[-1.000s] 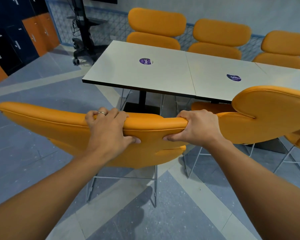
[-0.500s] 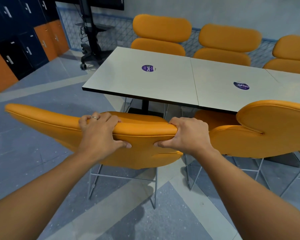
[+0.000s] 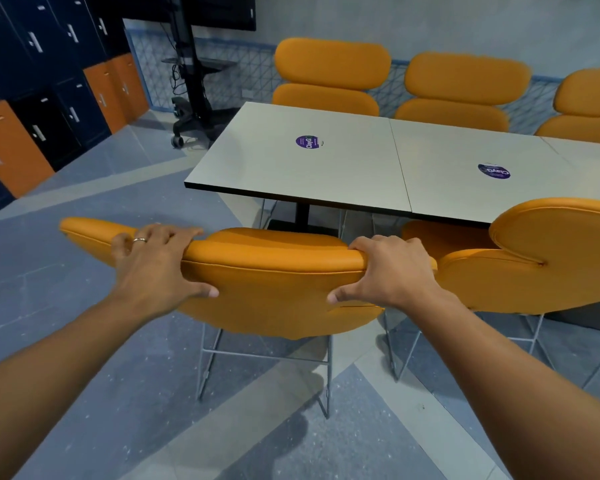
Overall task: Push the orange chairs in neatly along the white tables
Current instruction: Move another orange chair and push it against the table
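An orange chair on thin metal legs stands in front of me, its back towards me, just short of the near edge of the white table. My left hand grips the top of its backrest on the left, fingers over the rim and thumb on the back. My right hand holds the same rim further right. A second orange chair sits close on the right, its seat under the adjoining white table.
Three orange chairs line the far side of the tables. A black wheeled screen stand is at the back left. Blue and orange lockers fill the left wall. Grey floor lies to the left of the chair.
The chair and both hands have moved forward towards the table edge, and the chair has turned more square to it. My grip on the backrest is unchanged.
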A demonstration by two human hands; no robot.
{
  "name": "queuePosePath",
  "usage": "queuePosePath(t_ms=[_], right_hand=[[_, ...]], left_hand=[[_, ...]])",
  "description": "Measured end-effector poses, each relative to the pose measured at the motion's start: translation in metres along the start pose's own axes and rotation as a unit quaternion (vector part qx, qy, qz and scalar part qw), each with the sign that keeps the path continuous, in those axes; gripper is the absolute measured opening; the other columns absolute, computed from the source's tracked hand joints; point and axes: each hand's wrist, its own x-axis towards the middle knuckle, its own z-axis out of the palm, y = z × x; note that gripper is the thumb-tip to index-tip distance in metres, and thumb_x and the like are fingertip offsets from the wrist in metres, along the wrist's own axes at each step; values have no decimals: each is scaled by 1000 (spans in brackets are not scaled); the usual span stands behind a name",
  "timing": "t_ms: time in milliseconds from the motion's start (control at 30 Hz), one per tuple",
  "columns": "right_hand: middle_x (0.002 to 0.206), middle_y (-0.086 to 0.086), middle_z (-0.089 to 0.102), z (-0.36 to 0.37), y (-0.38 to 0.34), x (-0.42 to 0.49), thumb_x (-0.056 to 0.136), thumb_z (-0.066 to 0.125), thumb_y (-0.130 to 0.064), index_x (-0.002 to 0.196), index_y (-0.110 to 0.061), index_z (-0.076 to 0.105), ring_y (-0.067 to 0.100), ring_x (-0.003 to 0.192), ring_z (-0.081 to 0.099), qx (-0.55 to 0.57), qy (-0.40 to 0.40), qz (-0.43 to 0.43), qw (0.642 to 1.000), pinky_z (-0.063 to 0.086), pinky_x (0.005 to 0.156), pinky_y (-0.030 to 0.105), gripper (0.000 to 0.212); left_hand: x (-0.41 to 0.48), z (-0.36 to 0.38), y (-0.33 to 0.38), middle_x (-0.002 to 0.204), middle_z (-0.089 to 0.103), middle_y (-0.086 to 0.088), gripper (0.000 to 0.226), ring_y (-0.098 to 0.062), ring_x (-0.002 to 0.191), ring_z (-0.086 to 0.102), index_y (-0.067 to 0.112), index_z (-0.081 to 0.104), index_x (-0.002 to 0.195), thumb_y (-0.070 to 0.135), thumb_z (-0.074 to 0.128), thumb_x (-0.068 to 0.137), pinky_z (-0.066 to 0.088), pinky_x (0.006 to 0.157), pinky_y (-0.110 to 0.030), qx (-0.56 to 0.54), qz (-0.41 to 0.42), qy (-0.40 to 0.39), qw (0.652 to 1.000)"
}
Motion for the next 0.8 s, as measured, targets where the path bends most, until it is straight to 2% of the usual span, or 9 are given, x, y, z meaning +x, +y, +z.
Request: queuePosePath(t_ms=[100, 200, 333, 500, 633, 800], right_hand=[[118, -2, 64, 3, -39, -2, 48, 44, -104, 131, -33, 53, 24, 114, 56, -28, 21, 5, 999, 39, 99, 49, 110], [106, -3, 64, 6, -63, -1, 49, 42, -104, 117, -28, 59, 23, 105, 57, -26, 57, 49, 997, 40, 95, 46, 104], [90, -8, 59, 3, -67, 0, 43, 43, -105, 103, -28, 58, 20, 95, 56, -8, 47, 74, 996, 41, 90, 42, 98], [76, -10, 54, 2, -78, 0, 40, 37, -107, 88, -30, 54, 17, 83, 55, -6, 52, 84, 995, 42, 83, 40, 93], [74, -11, 54, 5, -100, -7, 41, 29, -108, 86, -30, 54, 16, 80, 55, -11, 72, 96, 993, 39, 79, 39, 93], [87, -8, 63, 9, -120, -7, 39, 28, -108, 98, -30, 60, 18, 90, 58, -35, 83, 115, 989, 36, 81, 39, 103]], left_hand=[[6, 2, -18, 137, 49, -5, 98, -33, 134, 31, 35, 45, 137, 72, 76, 52, 14, 107, -55, 27, 23, -14, 999], [15, 6, -25, 128, 54, -4, 86, -36, 126, 39, 34, 53, 128, 71, 75, 53, 10, 109, -56, 17, 46, -11, 999], [21, 11, -34, 115, 57, -1, 77, -34, 117, 44, 31, 58, 118, 70, 75, 54, 16, 105, -55, -5, 85, 8, 996], [29, 13, -46, 112, 58, 0, 75, -33, 116, 45, 28, 58, 114, 69, 76, 54, 17, 103, -55, -16, 112, 17, 993], [38, 9, -65, 114, 58, 1, 76, -31, 116, 45, 31, 57, 113, 70, 76, 51, 17, 102, -52, -17, 125, 5, 992], [52, 6, -83, 109, 59, 2, 71, -29, 111, 46, 32, 59, 110, 67, 79, 51, 19, 102, -52, -31, 148, 9, 988]])
